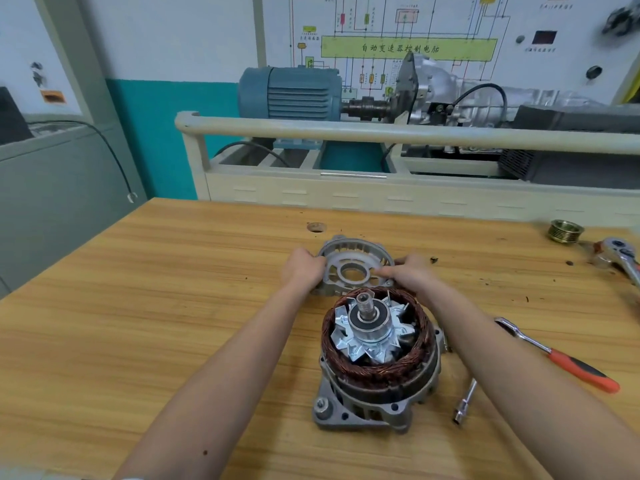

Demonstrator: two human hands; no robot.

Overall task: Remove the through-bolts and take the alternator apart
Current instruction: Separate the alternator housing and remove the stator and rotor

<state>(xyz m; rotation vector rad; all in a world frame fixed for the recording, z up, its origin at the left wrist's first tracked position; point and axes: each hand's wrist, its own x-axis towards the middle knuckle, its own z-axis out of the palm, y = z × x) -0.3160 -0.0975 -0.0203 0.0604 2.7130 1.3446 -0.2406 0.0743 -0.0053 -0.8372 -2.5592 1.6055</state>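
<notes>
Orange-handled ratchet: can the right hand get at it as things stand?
Probably yes, once freed. The right hand holds the end cover with the left hand; the ratchet lies on the table right of that arm, nothing between.

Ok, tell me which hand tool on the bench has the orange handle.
The ratchet wrench right of the alternator; the far-right ratchet and socket extension are bare metal.

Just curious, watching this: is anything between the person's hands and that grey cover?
No. The left hand and right hand already hold the cover by its sides, beyond the alternator, which the forearms pass on either side.
</notes>
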